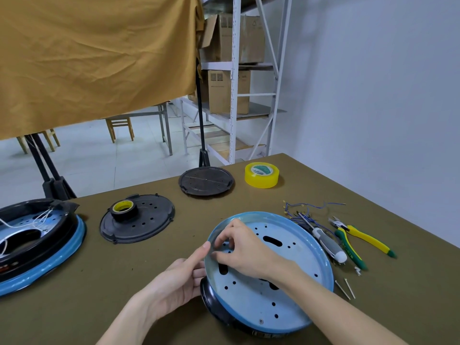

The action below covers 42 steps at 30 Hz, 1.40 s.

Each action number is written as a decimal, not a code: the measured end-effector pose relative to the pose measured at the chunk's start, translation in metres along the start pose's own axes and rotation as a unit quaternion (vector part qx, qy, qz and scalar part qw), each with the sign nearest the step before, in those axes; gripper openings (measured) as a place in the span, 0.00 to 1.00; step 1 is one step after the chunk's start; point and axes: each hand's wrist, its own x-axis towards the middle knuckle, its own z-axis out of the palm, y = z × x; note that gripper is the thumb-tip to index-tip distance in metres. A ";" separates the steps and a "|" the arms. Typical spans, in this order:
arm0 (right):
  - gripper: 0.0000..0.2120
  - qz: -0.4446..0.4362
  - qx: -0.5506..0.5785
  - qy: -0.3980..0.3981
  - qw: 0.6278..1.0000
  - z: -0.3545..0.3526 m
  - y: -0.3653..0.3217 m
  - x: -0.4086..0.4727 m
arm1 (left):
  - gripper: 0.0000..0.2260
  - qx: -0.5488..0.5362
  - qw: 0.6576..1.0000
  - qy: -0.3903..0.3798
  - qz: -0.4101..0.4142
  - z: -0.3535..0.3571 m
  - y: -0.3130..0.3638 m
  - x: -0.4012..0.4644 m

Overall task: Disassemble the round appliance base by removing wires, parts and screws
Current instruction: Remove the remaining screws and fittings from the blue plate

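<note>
The round appliance base (286, 290), pale blue inside with a black underside, stands tilted on the table in front of me. My left hand (179, 277) grips its left rim, forefinger stretched along the edge. My right hand (242, 247) reaches inside the base and pinches something small near the upper-left holes; what it holds is hidden by the fingers. A bundle of removed blue wires (306, 210) lies to the right of the base. Two loose screws (346, 288) lie by its right rim.
A grey screwdriver (328, 244) and yellow-green pliers (361, 239) lie right of the base. A second blue base (37, 247) sits far left. A black cover (139, 222) carries a black tape roll (123, 209). Another black disc (206, 180) and yellow tape (261, 175) lie further back.
</note>
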 end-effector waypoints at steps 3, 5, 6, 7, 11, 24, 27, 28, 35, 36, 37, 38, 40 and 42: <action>0.05 -0.007 -0.007 -0.010 1.000 -0.001 -0.001 0.001 | 0.37 -0.010 1.000 -0.011 -0.010 0.000 0.002 -0.003; 0.06 -0.013 -0.009 -0.016 1.000 -0.003 -0.002 0.000 | 0.35 -0.021 0.999 -0.019 -0.026 0.000 0.005 -0.005; 0.06 -0.015 -0.006 -0.015 1.000 -0.004 -0.002 -0.001 | 0.34 -0.029 0.999 -0.022 -0.037 0.000 0.006 -0.007; 0.06 -0.017 -0.001 -0.014 1.000 -0.004 -0.002 -0.002 | 0.32 -0.042 0.998 -0.023 -0.044 0.000 0.006 -0.007; 0.04 -0.032 -0.007 -0.016 0.999 -0.004 -0.004 -0.005 | 0.19 -0.064 0.997 0.004 -0.036 -0.001 0.005 -0.005; 0.04 -0.043 0.071 -0.008 0.996 -0.032 -0.020 -0.010 | 0.14 -0.079 0.993 -0.089 -0.001 0.006 0.005 -0.015; 0.03 -0.036 0.067 -0.004 0.997 -0.041 -0.022 -0.009 | 0.14 -0.130 0.987 -0.089 0.010 0.013 0.003 -0.015; 0.03 -0.033 0.066 -0.003 0.997 -0.043 -0.022 -0.010 | 0.14 -0.127 0.988 -0.085 0.020 0.015 0.003 -0.015; 0.04 -0.035 0.053 0.020 0.998 -0.065 -0.035 -0.014 | 0.12 -0.005 0.991 -0.006 0.133 0.034 0.015 -0.019; 0.05 -0.034 0.060 0.021 0.997 -0.071 -0.038 -0.016 | 0.11 0.011 0.988 0.004 0.152 0.038 0.016 -0.020; 0.06 -0.028 0.070 0.021 0.997 -0.076 -0.041 -0.017 | 0.11 0.025 0.985 0.015 0.170 0.043 0.017 -0.022; 0.07 -0.018 0.077 0.017 0.997 -0.082 -0.044 -0.020 | 0.11 0.037 0.981 0.024 0.188 0.048 0.017 -0.023; 0.07 0.014 0.100 -0.002 0.995 -0.094 -0.049 -0.025 | 0.11 0.064 0.973 0.034 0.221 0.058 0.020 -0.028; 0.08 0.045 0.139 -0.017 0.989 -0.105 -0.053 -0.031 | 0.11 0.098 0.963 0.037 0.247 0.068 0.024 -0.033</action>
